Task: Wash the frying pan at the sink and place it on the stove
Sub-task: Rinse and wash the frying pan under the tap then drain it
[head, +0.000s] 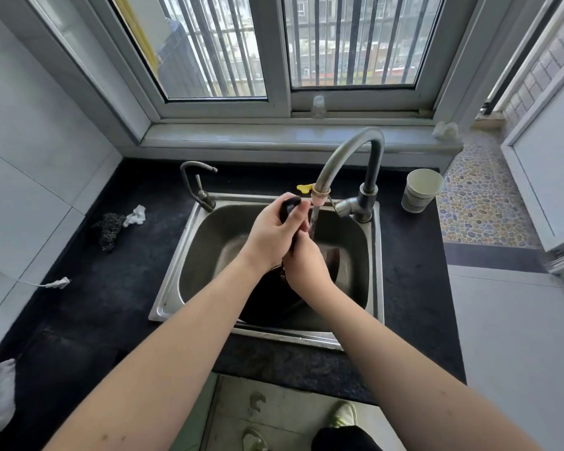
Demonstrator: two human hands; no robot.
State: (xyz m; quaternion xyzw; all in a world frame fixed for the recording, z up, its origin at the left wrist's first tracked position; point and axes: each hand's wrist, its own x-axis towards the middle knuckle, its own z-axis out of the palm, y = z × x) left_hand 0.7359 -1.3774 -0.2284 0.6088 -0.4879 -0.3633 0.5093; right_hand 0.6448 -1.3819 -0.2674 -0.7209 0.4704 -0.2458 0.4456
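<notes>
I am looking down at a dark counter with a steel sink set into it, under a barred window. The frying pan stands tilted inside the basin, its dark body low toward the near wall and its handle pointing up and away from me. Water runs from the tall tap just beside the handle's end.

My left hand is wrapped round the upper handle, fingers curled closed on it. My right hand sits lower, where the handle meets the body, pressed against the metal; I cannot tell whether it is gripping or only rubbing, since the fingers are hidden.

I judge the pan stiff and moderately heavy, with the weight out in the body, so it will want to swing down if held only at the handle's tip. Wet, it will be slippery. The handle is the right place to hold, closer to the body for control, with the other hand under the rim when lifting it out.

A scouring pad lies on the counter to the left, and a paper cup stands to the right of the tap. The stove is not in view.
</notes>
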